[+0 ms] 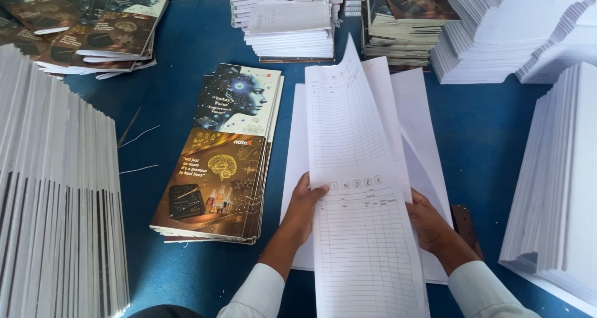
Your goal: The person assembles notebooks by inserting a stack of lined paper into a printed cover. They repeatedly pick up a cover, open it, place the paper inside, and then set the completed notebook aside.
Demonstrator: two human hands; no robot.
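Matt white paper sheets (364, 187), glossy card covers (217, 169), smooth blue table (482, 138).

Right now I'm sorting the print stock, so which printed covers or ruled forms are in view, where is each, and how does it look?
Ruled index sheet: centre, white with grey table lines, held by left hand and right hand.
Cover stack: left of the sheet, upper cover dark blue and cream, lower cover brown-gold.
Fanned covers: top left, dark brown.
Cover-topped pile: top centre-right, dark.

Single head-worn view, steeply down and close over the blue table (485, 144), facing forward.
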